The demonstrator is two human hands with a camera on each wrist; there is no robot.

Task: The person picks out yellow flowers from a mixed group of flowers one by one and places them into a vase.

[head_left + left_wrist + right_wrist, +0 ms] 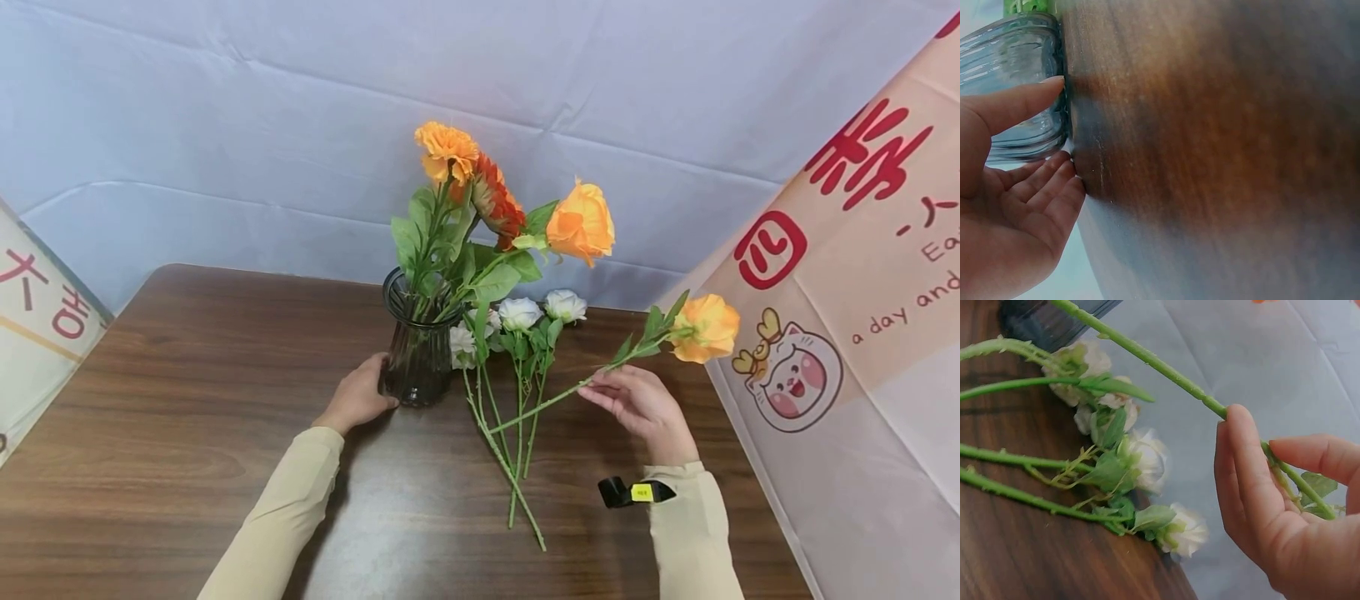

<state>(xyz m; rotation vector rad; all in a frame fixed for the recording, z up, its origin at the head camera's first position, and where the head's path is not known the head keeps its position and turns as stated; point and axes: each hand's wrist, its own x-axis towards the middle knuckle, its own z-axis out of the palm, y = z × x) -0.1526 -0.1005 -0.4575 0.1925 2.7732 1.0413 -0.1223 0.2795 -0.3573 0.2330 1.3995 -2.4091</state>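
Observation:
A dark ribbed glass vase (417, 362) stands upright on the table. My left hand (362, 392) holds the vase low on its left side, with the thumb against the glass in the left wrist view. Orange blooms (447, 153), a red-orange flower (498, 200) and an orange rose (581, 221) rise from the vase. My right hand (637, 404) pinches the green stem (1166, 370) of a yellow-orange rose (705, 328) between thumb and fingers. The bloom points right and the cut end slants down left above the white roses (519, 314).
Several white roses lie right of the vase, their green stems (517, 467) reaching toward the table's front. The brown wooden table (187, 417) meets a pale cloth backdrop (300, 125) behind. A printed banner (840, 333) hangs at the right, another (45, 325) at the left.

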